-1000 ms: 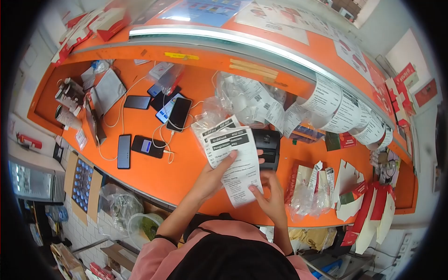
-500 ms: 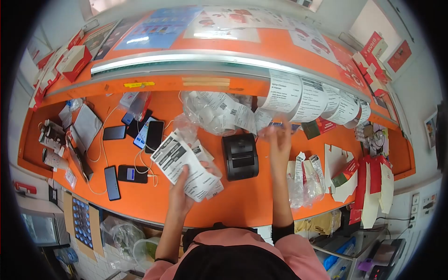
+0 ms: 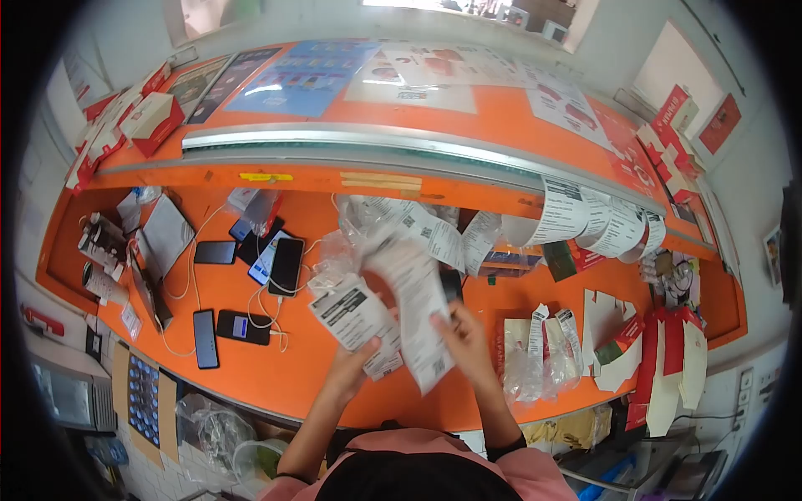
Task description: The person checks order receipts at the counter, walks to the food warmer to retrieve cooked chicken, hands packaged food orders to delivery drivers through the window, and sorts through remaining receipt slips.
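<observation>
My left hand [image 3: 355, 366] grips a stack of printed receipts [image 3: 347, 316] over the middle of the orange counter, with a clear plastic bag [image 3: 336, 257] behind them. To its right, my right hand [image 3: 465, 344] is closed on a long curling receipt [image 3: 416, 305], whose upper part is blurred. That receipt hangs in front of the black printer [image 3: 452, 285] and hides most of it. More receipts [image 3: 564, 209] hang from the shelf edge at the right.
Several phones [image 3: 286, 267] with white cables lie left of my hands. Plastic-wrapped packets [image 3: 543, 355] and red-and-white cardboard [image 3: 668, 359] are on the right. The orange shelf [image 3: 468, 190] overhangs the counter's back.
My right hand has come down from the shelf edge with a long receipt, and fewer receipts hang there. My left hand with its stack has moved slightly right and down. The view has shifted.
</observation>
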### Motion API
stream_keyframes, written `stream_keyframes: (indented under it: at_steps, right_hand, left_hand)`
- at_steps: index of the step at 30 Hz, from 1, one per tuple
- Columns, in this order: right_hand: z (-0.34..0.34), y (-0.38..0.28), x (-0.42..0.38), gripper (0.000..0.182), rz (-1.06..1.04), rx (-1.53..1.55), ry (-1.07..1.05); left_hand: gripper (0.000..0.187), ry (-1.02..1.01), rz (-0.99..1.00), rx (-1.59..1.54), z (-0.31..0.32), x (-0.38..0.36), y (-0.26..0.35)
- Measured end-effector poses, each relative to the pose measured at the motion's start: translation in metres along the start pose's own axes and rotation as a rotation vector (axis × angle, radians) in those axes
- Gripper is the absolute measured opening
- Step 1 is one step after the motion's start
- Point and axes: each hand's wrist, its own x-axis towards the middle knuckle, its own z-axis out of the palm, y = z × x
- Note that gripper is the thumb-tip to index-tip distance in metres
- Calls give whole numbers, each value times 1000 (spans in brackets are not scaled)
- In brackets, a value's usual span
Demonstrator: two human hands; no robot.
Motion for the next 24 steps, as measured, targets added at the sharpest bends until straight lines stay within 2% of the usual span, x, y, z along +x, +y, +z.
stream_keyframes:
  at_steps: [1,4,6,9,12,15,17,22,24]
  right_hand:
    - [5,4,-12,6,35,30,-101]
    - [11,0,-44,7,127,-111,-154]
    - [11,5,-58,9,-32,-363,6]
    - [8,-9,-70,11,-86,-457,-12]
    - [7,-13,-77,12,-114,-456,5]
    - [4,-11,-81,11,-101,-444,7]
    - [4,-12,-83,11,-91,-441,3]
    - [5,-13,-85,10,-119,-465,10]
    - [2,-17,-84,12,-6,-499,-47]
  left_hand:
    - [58,12,-2,30,0,-2,-4]
    - [52,33,-52,-45,18,1,6]
    - [47,60,-72,-89,28,2,18]
    - [38,31,-21,-116,42,3,33]
    - [36,100,-11,-105,47,2,40]
    - [34,54,-25,-153,46,2,42]
    - [36,41,-114,-244,39,5,37]
    - [38,11,-137,-259,30,6,25]
    - [38,-11,-162,-243,29,4,21]
